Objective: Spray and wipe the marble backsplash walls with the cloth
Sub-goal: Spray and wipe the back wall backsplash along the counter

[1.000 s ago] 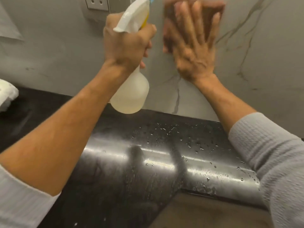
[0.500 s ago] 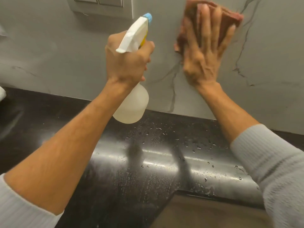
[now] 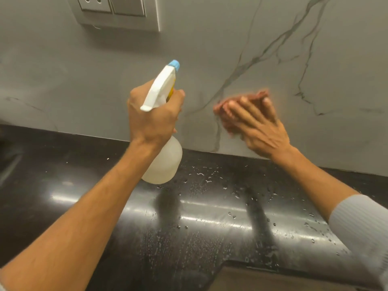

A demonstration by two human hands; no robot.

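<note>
Head view, looking down at a black counter (image 3: 79, 185) under a grey marble wall (image 3: 63, 70). Left hand (image 3: 154, 114) clenched around the neck of a spray bottle (image 3: 162, 162), held upright just above the counter and in front of the wall, blue nozzle tip up and aimed at the marble. Right hand (image 3: 255, 124) to the right of the bottle, spread flat with palm pressing a reddish cloth (image 3: 224, 114) against the wall just above the counter's back edge; cloth and fingers blurred, most of the cloth hidden under the hand. Dark veins in the marble beside and above the cloth. Socket plate (image 3: 117, 12) on the wall, well above the bottle and to its left. Water drops (image 3: 210, 179) scattered on the counter below the cloth. Grey sleeve (image 3: 361, 223) at the right forearm.
</note>
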